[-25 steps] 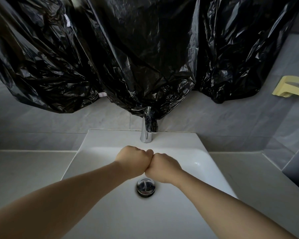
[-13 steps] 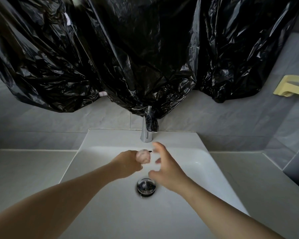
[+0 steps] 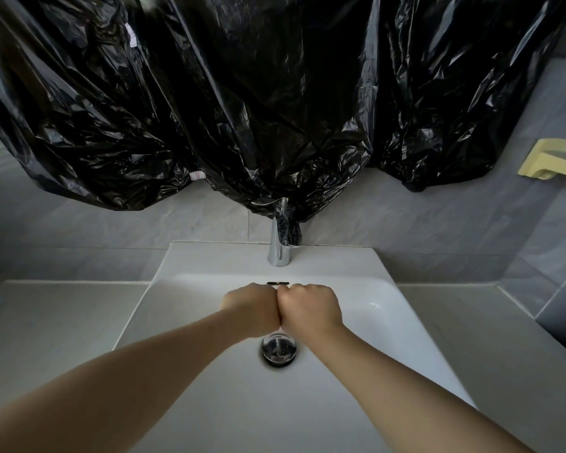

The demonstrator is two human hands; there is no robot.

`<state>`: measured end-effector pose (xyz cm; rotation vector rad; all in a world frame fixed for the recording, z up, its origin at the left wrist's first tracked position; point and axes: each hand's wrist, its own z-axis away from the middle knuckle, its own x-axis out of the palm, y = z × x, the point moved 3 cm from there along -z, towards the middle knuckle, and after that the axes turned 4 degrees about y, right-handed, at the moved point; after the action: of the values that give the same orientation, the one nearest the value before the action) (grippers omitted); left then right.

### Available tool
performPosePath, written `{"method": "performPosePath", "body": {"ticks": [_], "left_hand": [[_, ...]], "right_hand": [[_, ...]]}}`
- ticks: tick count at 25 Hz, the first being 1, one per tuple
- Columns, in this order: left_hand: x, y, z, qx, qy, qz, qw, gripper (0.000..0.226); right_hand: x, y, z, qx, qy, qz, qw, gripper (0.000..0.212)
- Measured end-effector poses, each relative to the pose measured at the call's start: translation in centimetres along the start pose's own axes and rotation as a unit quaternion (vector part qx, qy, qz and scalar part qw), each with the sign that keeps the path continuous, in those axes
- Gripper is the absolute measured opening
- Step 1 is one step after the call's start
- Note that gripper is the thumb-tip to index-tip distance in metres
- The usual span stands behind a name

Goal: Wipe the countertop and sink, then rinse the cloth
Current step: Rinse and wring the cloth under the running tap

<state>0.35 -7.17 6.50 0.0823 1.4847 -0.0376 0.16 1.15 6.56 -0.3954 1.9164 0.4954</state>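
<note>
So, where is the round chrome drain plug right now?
Head view, centre: the round chrome drain plug sits in the bottom of the white ceramic sink, just below the touching left hand and right hand.

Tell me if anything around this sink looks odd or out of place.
Yes: black plastic bags hang across the wall above the sink, and their lowest fold droops onto the faucet, covering its top. That looks makeshift. No spill or damage shows.
</note>
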Motion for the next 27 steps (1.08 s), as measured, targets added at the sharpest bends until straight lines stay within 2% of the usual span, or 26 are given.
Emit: {"method": "performPosePath", "body": {"ticks": [3,5,6,9,11,12,14,15,16,17,18,20,21,23,24,25,27], "left_hand": [[0.5,0.3,0.3,0.045,0.094,-0.077,0.992,0.029],[0.5,0.0,0.6,0.133,0.184,-0.112,0.967,0.033],[0.3,-0.2,0.9,0.152,0.188,-0.131,0.961,0.036],[0.7,-0.8,0.8,0.233,0.283,-0.146,0.919,0.025],[0.5,0.0,1.5,0.256,0.248,-0.131,0.925,0.029],[0.5,-0.1,1.4,0.239,0.228,-0.106,0.938,0.03],[1.3,-0.5,1.3,0.134,0.156,-0.054,0.977,0.029],[1.7,-1.0,1.5,0.08,0.093,0.009,0.992,0.032],[2.1,-1.6,1.8,0.048,0.047,0.095,0.993,0.036],[2.5,-2.2,2.0,0.034,0.004,0.189,0.981,0.04],[2.8,-2.8,2.3,0.031,-0.034,0.296,0.954,0.042],[2.6,-3.9,3.4,0.023,-0.09,0.494,0.864,0.036],[2.2,-4.3,4.1,0.022,-0.102,0.558,0.823,0.031],[1.3,-5.1,5.3,0.02,-0.11,0.629,0.77,0.026],[1.0,-5.4,5.8,0.022,-0.115,0.649,0.752,0.028],[0.7,-5.7,6.0,0.025,-0.119,0.664,0.737,0.03],[0.3,-6.0,6.5,0.024,-0.132,0.697,0.704,0.028]], "right_hand": [[0.5,0.3,0.5,0.086,-0.136,-0.124,0.979,0.013],[1.0,0.4,1.1,0.14,-0.162,-0.21,0.954,0.007],[1.3,0.3,1.5,0.167,-0.177,-0.256,0.936,0.01],[1.8,-0.2,2.3,0.255,-0.196,-0.385,0.865,0.008],[1.7,-0.2,2.9,0.278,-0.198,-0.423,0.839,0.009],[1.5,-0.2,3.1,0.275,-0.201,-0.428,0.837,0.008],[1.0,-0.2,3.8,0.263,-0.211,-0.457,0.823,0.013],[0.6,-0.2,4.1,0.268,-0.214,-0.489,0.802,0.024],[0.3,-0.2,4.3,0.273,-0.204,-0.524,0.78,0.031],[-0.1,-0.2,4.4,0.275,-0.175,-0.548,0.77,0.029],[-0.4,0.0,4.4,0.283,-0.126,-0.557,0.771,0.021],[-1.0,0.6,4.5,0.318,-0.036,-0.539,0.779,0.014],[-1.2,0.7,4.7,0.332,-0.016,-0.54,0.773,0.015],[-1.5,0.3,5.1,0.34,-0.027,-0.59,0.731,0.023],[-1.7,0.0,5.2,0.336,-0.044,-0.625,0.704,0.026],[-2.2,-0.4,5.4,0.326,-0.054,-0.642,0.692,0.022],[-3.4,-0.6,5.6,0.314,-0.031,-0.621,0.717,0.011]]}}
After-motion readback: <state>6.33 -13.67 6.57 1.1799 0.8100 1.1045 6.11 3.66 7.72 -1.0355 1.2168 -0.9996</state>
